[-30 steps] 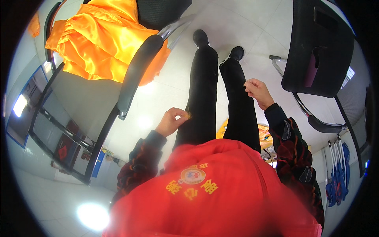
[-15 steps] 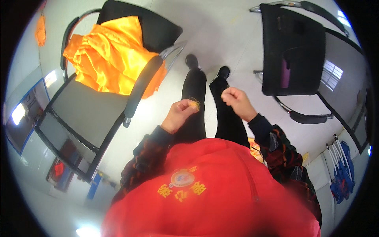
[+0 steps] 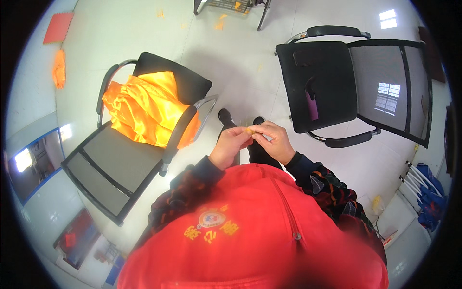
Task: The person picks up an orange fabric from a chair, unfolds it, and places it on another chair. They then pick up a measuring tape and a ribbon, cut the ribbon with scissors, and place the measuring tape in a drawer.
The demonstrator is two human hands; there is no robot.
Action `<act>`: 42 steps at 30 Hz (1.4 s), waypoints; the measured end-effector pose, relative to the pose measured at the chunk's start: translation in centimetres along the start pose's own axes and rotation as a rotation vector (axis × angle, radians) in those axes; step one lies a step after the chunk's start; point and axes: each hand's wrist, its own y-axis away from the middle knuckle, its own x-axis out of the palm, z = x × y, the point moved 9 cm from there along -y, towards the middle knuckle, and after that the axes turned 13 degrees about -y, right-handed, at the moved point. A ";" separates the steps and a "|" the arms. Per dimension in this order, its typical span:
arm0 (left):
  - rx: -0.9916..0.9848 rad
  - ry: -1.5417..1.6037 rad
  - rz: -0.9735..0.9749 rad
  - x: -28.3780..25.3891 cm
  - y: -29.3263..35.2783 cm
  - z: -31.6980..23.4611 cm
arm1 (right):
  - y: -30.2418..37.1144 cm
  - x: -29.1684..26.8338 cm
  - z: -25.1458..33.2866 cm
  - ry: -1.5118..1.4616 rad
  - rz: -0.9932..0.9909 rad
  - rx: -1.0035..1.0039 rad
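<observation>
In front of my red vest, a small tangle of yellow thread [image 3: 249, 130] sits between my fingertips. My left hand [image 3: 228, 146] is closed in a pinch on it. From the other side, my right hand [image 3: 273, 140] meets it with thumb and forefinger pressed together at the same tangle. Fingers cover most of the thread, so its full shape is hidden. Both hands are above my legs, at about the height of the vest's hem.
To the left, shiny orange satin cloth [image 3: 149, 108] lies heaped on a black armchair [image 3: 118, 166]. Another black chair [image 3: 332, 72] at right holds a dark flat rectangle [image 3: 307, 58] and a purple object [image 3: 312, 105]. Orange scraps [image 3: 220, 24] lie on the floor ahead.
My right hand has moved left and met my left hand at the thread; before, they were apart. The view has shifted, showing more floor ahead and both chairs more fully.
</observation>
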 end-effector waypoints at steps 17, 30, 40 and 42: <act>0.683 -0.802 0.100 6.2 3.2 -7.4 | 3.6 -0.1 0.1 -0.881 0.055 0.691; 0.321 -0.216 0.069 10.0 2.1 -7.2 | 5.4 -4.4 3.6 -1.016 -0.055 0.411; 0.094 -0.020 0.252 12.0 1.6 -6.1 | 4.0 -7.7 8.2 -0.323 -0.085 -0.015; 0.052 0.016 0.317 12.1 1.5 -6.4 | 3.4 -7.9 8.8 -0.367 -0.123 -0.084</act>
